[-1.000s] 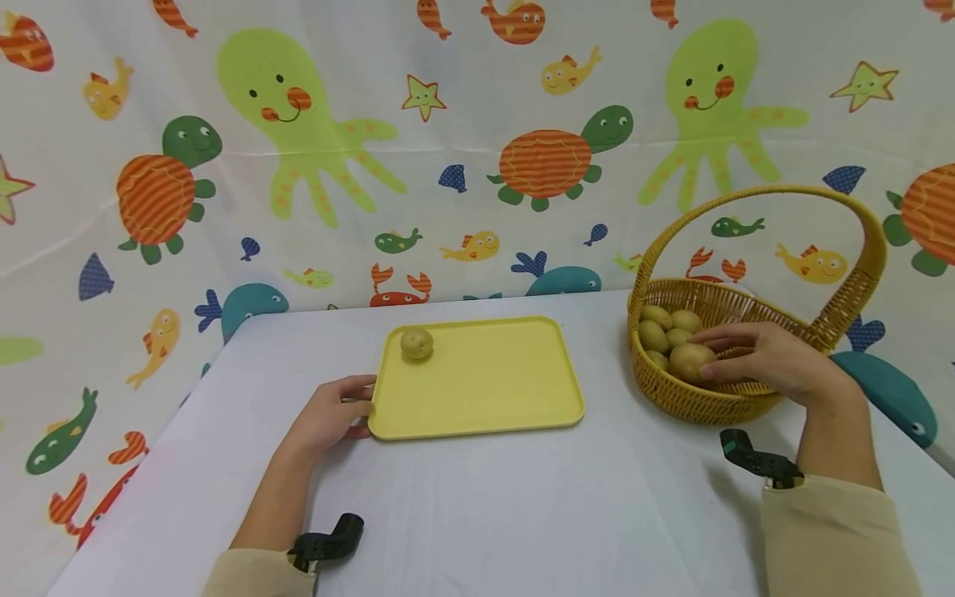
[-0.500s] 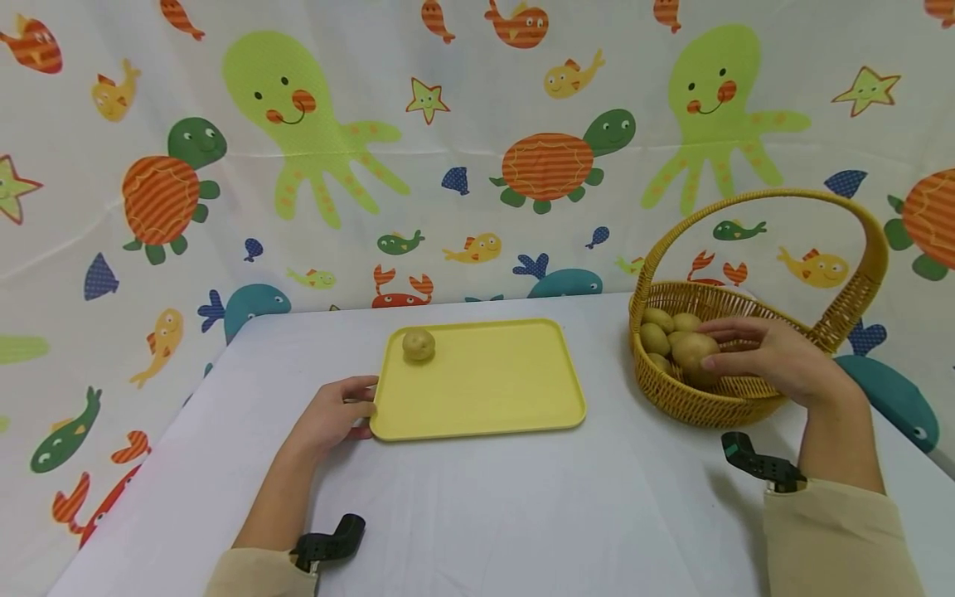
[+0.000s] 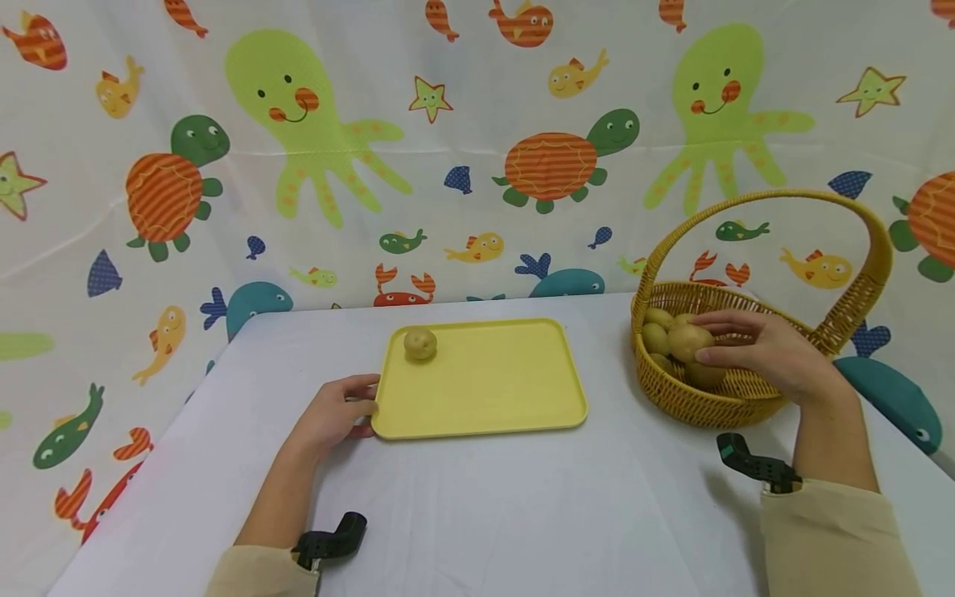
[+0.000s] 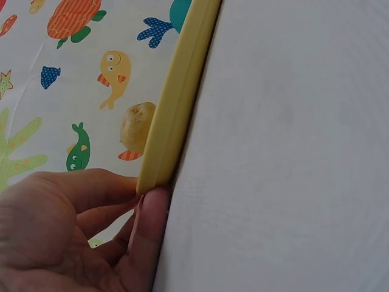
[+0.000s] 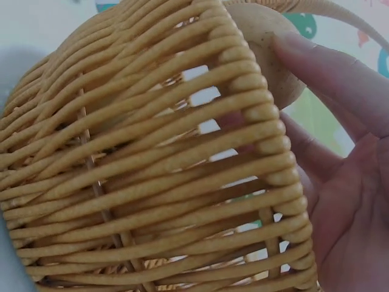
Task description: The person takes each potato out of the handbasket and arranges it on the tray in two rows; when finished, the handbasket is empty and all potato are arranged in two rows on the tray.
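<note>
My left hand (image 3: 333, 419) is at the near left corner of a yellow tray (image 3: 485, 390). In the left wrist view, its thumb and a finger pinch the tray rim (image 4: 173, 115). One potato (image 3: 420, 343) sits on the tray, toward its far left corner. Over at the right, my right hand (image 3: 776, 352) reaches into a wicker basket (image 3: 697, 406) and grips a large potato (image 3: 690, 342) between thumb and fingers. That potato (image 5: 264, 52) shows just above the basket rim in the right wrist view. Several other potatoes (image 3: 656, 339) lie in the basket's left part, some partly hidden.
The basket's tall arched handle (image 3: 783, 195) rises above my right hand. A white cloth (image 3: 507, 514) covers the table. Behind it hangs a curtain (image 3: 462, 83) printed with sea animals. A black wrist camera (image 3: 757, 464) sits on each wrist.
My right hand has lifted the large potato slightly and shifted a little to the left with it, uncovering another potato beneath. The left hand and tray have stayed in place.
</note>
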`<action>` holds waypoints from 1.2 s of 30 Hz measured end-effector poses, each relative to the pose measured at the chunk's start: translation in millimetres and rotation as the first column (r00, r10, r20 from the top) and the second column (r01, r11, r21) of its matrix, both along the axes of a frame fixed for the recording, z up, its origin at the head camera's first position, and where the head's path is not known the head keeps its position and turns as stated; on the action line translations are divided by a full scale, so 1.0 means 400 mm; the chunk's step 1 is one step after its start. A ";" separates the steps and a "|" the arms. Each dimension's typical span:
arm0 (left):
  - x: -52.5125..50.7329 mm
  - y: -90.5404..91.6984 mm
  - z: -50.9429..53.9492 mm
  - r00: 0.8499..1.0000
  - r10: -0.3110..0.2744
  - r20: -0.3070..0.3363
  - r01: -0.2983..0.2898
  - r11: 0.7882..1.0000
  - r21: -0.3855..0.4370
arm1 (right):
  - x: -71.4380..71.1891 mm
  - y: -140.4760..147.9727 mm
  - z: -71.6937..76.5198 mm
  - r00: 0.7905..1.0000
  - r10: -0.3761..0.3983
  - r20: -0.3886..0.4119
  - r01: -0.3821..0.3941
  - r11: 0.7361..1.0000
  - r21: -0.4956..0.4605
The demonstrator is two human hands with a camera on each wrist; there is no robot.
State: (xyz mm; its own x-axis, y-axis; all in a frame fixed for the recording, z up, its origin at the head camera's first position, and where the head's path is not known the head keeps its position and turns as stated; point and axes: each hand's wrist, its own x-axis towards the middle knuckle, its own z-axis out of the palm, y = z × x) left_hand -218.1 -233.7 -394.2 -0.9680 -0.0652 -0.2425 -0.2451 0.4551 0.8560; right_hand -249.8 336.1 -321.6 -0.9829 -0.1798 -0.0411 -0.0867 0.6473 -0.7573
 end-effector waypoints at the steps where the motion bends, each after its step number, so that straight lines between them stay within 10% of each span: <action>1: 0.000 0.000 0.000 1.000 0.000 0.002 0.000 1.000 0.000 | 0.000 -0.002 0.001 1.000 -0.001 -0.001 0.001 1.000 0.002; 36: -0.004 -0.002 0.000 1.000 -0.004 0.001 0.003 1.000 0.015 | 0.000 -0.111 0.022 0.996 0.012 -0.091 -0.030 0.978 -0.206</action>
State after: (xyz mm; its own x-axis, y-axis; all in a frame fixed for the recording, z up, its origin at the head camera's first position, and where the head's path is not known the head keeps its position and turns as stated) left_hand -219.7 -234.6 -394.0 -0.9678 -0.0582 -0.2447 -0.2447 0.4431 0.8624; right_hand -249.7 291.7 -312.7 -0.9768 -0.1958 0.0863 -0.1715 0.4751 -0.8630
